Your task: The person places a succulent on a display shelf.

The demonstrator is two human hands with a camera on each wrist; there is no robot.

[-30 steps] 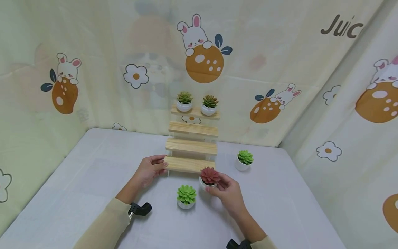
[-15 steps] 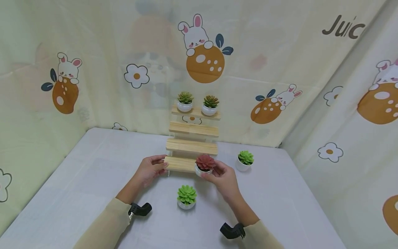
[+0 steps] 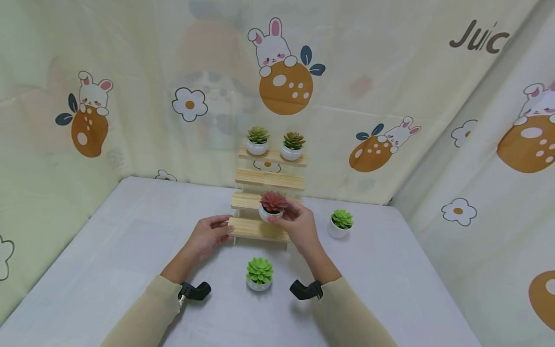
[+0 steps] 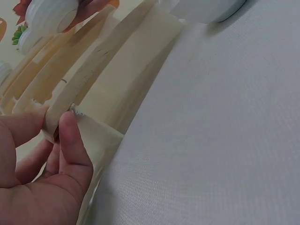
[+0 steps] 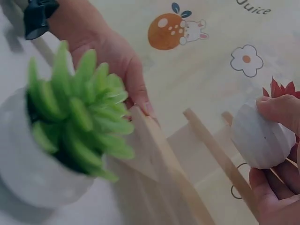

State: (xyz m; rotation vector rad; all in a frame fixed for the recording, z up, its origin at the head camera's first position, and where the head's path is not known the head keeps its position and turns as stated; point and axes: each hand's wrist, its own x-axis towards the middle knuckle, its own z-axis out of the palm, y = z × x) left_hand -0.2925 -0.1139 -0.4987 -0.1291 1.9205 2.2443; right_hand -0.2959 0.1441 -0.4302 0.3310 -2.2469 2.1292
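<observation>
Right hand (image 3: 297,224) grip pinching red succulent pot (image 3: 272,206) at its 10 o'clock, over stepped wooden stand (image 3: 265,205) third tier, higher than a second ago, left hand (image 3: 209,234) grip pinching bottom step's end, green succulent pot (image 3: 259,273) on worktop (image 3: 130,250) at 6 o'clock.

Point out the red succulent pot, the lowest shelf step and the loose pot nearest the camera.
red succulent pot (image 3: 273,202), head view, red leaves.
lowest shelf step (image 3: 256,228), head view, wooden top.
nearest green pot (image 3: 259,271), head view, leaves.
</observation>
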